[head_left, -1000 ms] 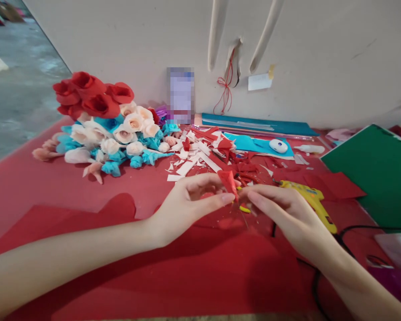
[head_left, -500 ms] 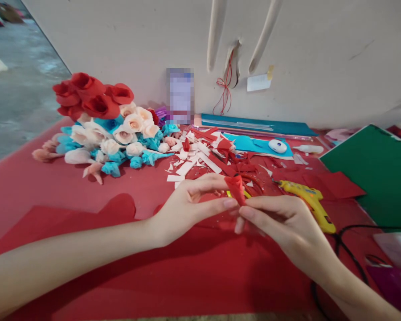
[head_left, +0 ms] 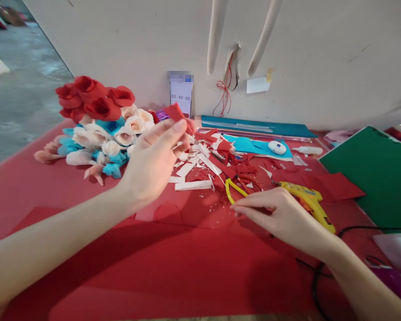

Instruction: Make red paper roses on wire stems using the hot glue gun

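Note:
My left hand (head_left: 157,154) is raised over the back of the table. Between its thumb and fingers it pinches a folded piece of red crepe paper (head_left: 174,112), whose lower part is hidden by the fingers. My right hand (head_left: 274,214) is low on the right, thumb and forefinger pressed together; whatever they hold is too small to make out. Its fingertips are beside a yellow-handled tool (head_left: 230,191), whose kind I cannot tell. A thin pale strand (head_left: 220,175) runs slantwise between the hands. Red paper sheets (head_left: 173,258) lie beneath both forearms.
Paper roses, red (head_left: 102,108) and cream (head_left: 133,125), are heaped on the left. Paper scraps (head_left: 187,168) litter the middle. A yellow glue gun (head_left: 309,200) with a black cord lies right, near a green board (head_left: 377,174). A phone (head_left: 181,98) leans against the wall.
My left hand has carried the red paper up and left, away from my right hand. The right fingers have let go of the paper and shifted slightly left and stay pinched.

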Action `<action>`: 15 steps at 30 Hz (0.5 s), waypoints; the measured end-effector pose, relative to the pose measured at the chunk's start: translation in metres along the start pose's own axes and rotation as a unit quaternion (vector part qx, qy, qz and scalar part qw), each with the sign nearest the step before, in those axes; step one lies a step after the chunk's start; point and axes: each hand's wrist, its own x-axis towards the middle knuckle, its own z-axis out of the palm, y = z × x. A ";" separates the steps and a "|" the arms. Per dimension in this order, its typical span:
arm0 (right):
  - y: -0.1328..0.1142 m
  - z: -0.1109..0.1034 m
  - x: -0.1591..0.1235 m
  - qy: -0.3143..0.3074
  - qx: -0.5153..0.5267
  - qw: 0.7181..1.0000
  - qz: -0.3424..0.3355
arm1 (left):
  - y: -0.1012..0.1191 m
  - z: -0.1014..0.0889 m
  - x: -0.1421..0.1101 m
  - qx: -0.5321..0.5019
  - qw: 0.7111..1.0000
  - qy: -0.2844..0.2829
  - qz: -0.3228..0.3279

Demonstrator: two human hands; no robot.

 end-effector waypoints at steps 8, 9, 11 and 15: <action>0.013 0.004 0.011 0.191 -0.062 0.979 0.034 | -0.012 -0.002 0.000 -0.019 0.999 -0.015 -0.042; 0.012 0.004 0.012 0.203 -0.050 0.978 0.024 | -0.014 0.000 -0.004 -0.012 0.998 -0.022 -0.056; 0.007 0.004 0.010 0.216 -0.020 0.976 -0.004 | -0.017 0.003 -0.012 0.004 0.996 -0.041 -0.083; -0.009 0.003 0.002 0.203 0.047 0.977 -0.049 | -0.019 0.011 -0.028 0.041 0.990 -0.074 -0.114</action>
